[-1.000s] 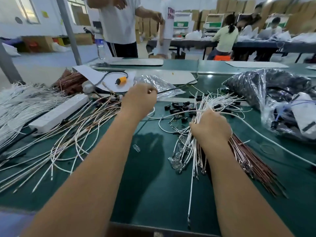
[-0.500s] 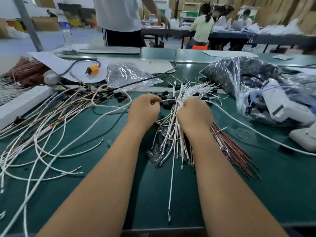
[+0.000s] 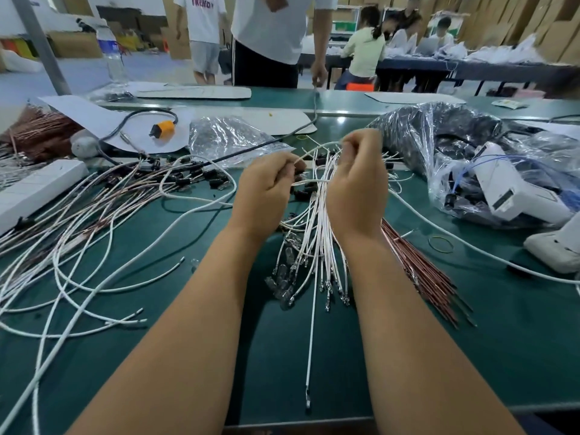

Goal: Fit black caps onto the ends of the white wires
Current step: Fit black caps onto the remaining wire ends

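A single white wire (image 3: 317, 148) arched between the two hands above the middle of the green table (image 3: 518, 324). The right hand (image 3: 357, 186) pinched its far end between curled fingertips, raised a little above the bundle. The left hand (image 3: 266, 189) gripped the wire's other stretch with its fingers curled in; something dark showed at its fingertips, but whether that was a black cap could not be told.

Beneath and between the hands lay the bundle of white wires (image 3: 320, 233), running from far to near, its metal-tipped ends fanned out toward the near edge. One long wire (image 3: 310, 340) from it reached almost to the table's near edge. Loose black caps (image 3: 306, 193) sat on the table just beyond the left hand, partly hidden by it. Small clear pieces (image 3: 284, 277) were heaped on the left side of the bundle, and a sheaf of reddish-brown wires (image 3: 423, 274) lay just right of it, angled toward the near right.

To the left, a wide tangle of white and brownish wires (image 3: 94, 221) with black caps on their far ends sprawled across the table. A white power strip (image 3: 34, 189) lay at the far left. Farther back sat a crumpled clear plastic bag (image 3: 232, 139) and an orange-tipped cable (image 3: 163, 128) on a sheet of paper. At the right, a large plastic bag of dark parts (image 3: 439, 136) stood near a white device (image 3: 508, 186).
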